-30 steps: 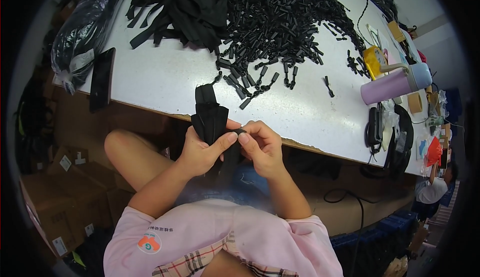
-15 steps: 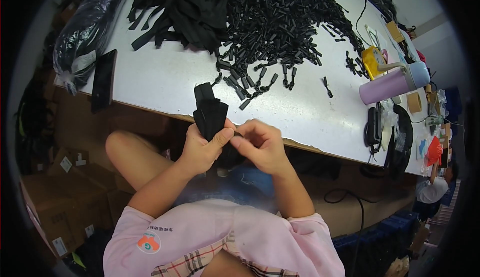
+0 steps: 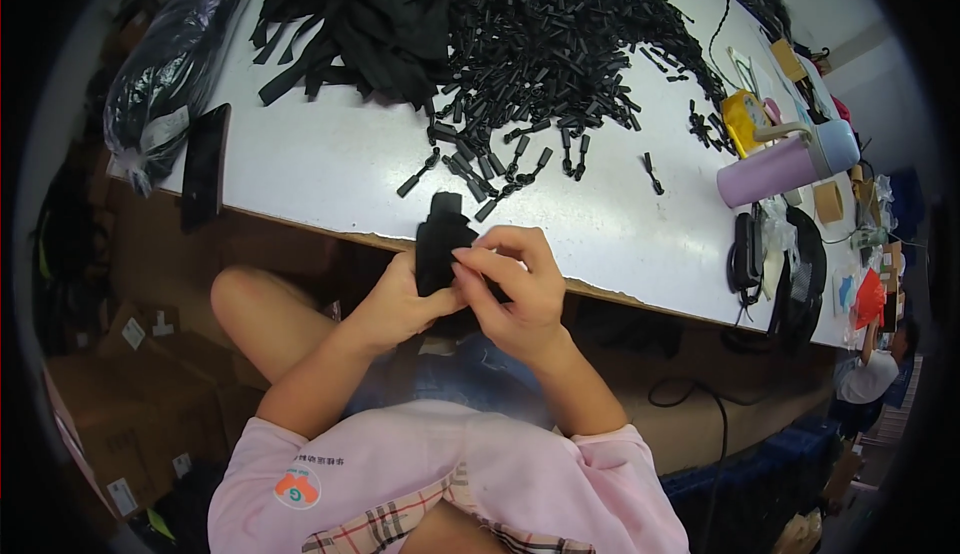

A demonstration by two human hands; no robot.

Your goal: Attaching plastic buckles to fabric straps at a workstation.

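Observation:
My left hand [image 3: 396, 304] is closed around a bundle of black fabric strips [image 3: 437, 249], held upright just off the near edge of the table [image 3: 330, 179]. At the bundle's right side, my right hand [image 3: 522, 292] pinches with thumb and forefinger at a strip; what exactly lies between the fingertips is mostly hidden. Just beyond the bundle lie several loose black zipper pulls [image 3: 475, 169]. They spill from a large heap of zipper pulls [image 3: 560, 49] farther back. More black fabric strips [image 3: 375, 39] lie piled to the left of that heap.
A clear plastic bag of black material [image 3: 175, 64] and a dark phone-like slab [image 3: 206, 164] lie at the left. At the right stand a lilac bottle [image 3: 765, 174], a yellow packet [image 3: 743, 122], a tape roll [image 3: 828, 203] and a black case [image 3: 746, 251]. Cardboard boxes [image 3: 150, 394] are below left.
The bundle has moved down and slightly right, toward me. My right hand has shifted up from its lower end to its side. A loose zipper pull behind it now shows fully.

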